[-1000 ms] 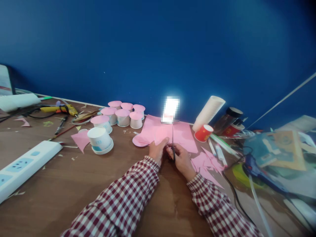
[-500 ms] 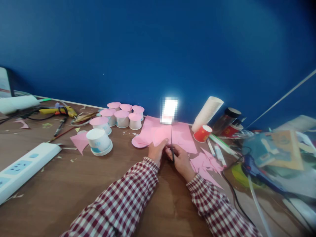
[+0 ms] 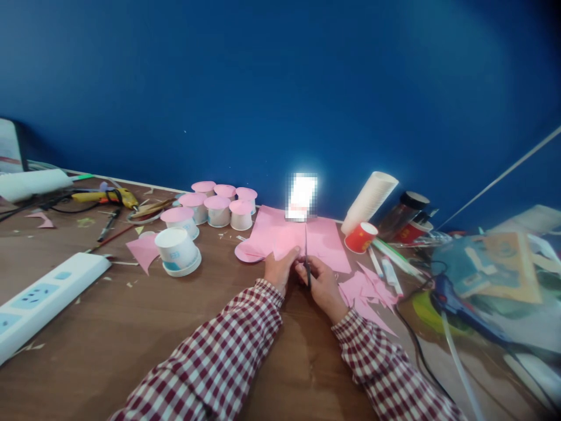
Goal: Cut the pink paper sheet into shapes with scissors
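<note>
My left hand point(image 3: 281, 270) pinches a piece of pink paper point(image 3: 287, 241), its thumb lying on the near edge. In my right hand point(image 3: 321, 282) is a pair of scissors point(image 3: 307, 266), fingers wrapped round the handles and the blades pointing away from me beside the paper. Whether the blades are parted I cannot make out. Beneath both lies a larger pink sheet point(image 3: 326, 244) against the wall. Pink paper scraps point(image 3: 366, 291) are heaped to the right of my right hand. A rounded pink piece point(image 3: 244, 252) rests left of my left hand.
Several paper cups topped with pink discs point(image 3: 218, 203) stand at the back left, near an upturned white cup point(image 3: 175, 247). A power strip point(image 3: 48, 301) lies left. Rightward are stacked cups point(image 3: 370, 199), a red cup point(image 3: 362, 237) and a blue glue gun point(image 3: 460, 310). A bright phone point(image 3: 301, 196) leans on the wall.
The view has shifted very slightly. Both hands keep their places with the paper and the scissors; no other clear movement shows.
</note>
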Available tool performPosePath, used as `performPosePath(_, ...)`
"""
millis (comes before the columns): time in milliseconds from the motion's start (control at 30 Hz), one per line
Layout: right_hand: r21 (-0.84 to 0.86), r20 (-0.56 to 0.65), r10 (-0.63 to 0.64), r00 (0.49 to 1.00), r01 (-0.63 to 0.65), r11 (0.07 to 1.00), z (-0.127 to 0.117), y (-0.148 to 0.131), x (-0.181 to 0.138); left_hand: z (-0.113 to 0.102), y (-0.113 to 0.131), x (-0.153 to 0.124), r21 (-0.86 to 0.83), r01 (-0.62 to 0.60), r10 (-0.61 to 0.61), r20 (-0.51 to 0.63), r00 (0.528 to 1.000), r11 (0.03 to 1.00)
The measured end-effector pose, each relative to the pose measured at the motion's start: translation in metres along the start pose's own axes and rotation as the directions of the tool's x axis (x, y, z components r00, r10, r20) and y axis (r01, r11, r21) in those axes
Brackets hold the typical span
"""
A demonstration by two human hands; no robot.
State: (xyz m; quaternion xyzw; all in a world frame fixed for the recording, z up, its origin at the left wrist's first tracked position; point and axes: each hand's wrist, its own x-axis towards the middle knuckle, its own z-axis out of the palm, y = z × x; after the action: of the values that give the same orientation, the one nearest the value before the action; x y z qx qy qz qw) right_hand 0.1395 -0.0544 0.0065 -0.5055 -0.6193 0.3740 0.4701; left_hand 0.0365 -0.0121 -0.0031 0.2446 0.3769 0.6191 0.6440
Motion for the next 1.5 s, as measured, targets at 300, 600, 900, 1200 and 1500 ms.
performPosePath(300, -0.021, 0.005, 0.006, 1.0, -0.006, 1.0, -0.0004, -0.0003, 0.0001, 0.0011, 0.0014, -0.0011, 0.014, -0.004, 0.004, -0.018, 1.0, 1.0)
performPosePath(600, -0.013, -0.002, 0.002, 1.0, -0.002, 1.0, 0.0001, 0.0005, -0.0002, 0.0, 0.0018, -0.0018, -0.014, -0.01, 0.01, -0.008, 1.0, 1.0)
performPosePath(900, -0.006, 0.007, 0.005, 1.0, -0.005, 1.0, 0.0002, -0.0007, -0.0004, 0.0027, 0.0068, -0.004, -0.03, 0.013, -0.014, -0.031, 0.999, 0.999)
performPosePath(1200, -0.044, 0.005, 0.012, 1.0, -0.012, 0.999, 0.0001, 0.0007, -0.0002, 0.0041, 0.0086, -0.0043, -0.038, 0.036, -0.038, -0.054, 0.998, 0.999)
performPosePath(1500, -0.027, 0.004, -0.004, 1.0, 0.004, 1.0, 0.0003, 0.0031, 0.0001, 0.0028, 0.0068, -0.0031, -0.039, 0.048, -0.05, -0.036, 0.998, 0.998)
